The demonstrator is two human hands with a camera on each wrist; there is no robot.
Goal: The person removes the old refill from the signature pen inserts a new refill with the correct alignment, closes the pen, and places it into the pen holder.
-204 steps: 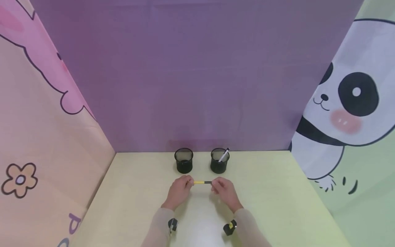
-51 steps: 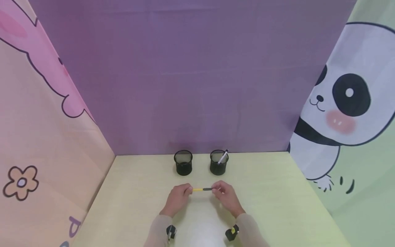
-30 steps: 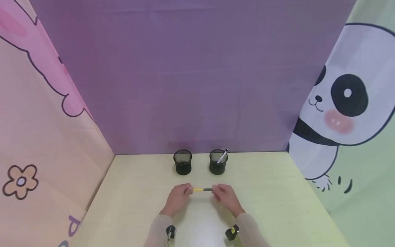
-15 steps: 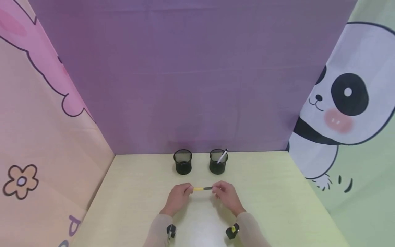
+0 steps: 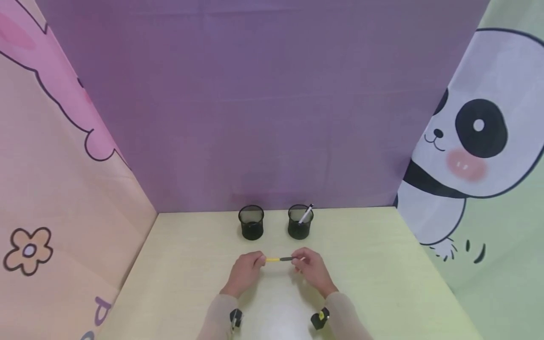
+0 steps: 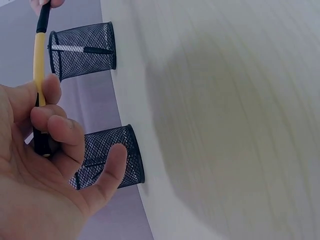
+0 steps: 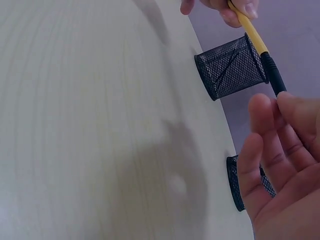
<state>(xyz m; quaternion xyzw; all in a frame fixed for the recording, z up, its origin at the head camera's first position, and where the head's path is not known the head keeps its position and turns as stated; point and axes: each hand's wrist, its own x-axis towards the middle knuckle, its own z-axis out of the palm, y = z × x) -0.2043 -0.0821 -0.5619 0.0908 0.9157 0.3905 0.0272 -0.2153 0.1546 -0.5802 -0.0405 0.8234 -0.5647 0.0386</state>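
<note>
Pinching from either end, left hand (image 5: 244, 273) and right hand (image 5: 313, 270) hold one yellow-and-black pen (image 5: 273, 259), roughly level, above a pale table (image 5: 191, 259), with two black mesh cups (image 5: 252, 231) standing beyond (the one at right containing a leaning white pen (image 5: 305, 215)) before a purple backdrop (image 5: 263, 108).

At the head view's lower centre, my left hand (image 5: 244, 273) and right hand (image 5: 315, 271) hold a pen (image 5: 274, 259) between them; behind, on the table (image 5: 187, 264), stand a left cup (image 5: 252, 230) and right cup (image 5: 299, 230), a marker (image 5: 305, 215) in the latter.
</note>
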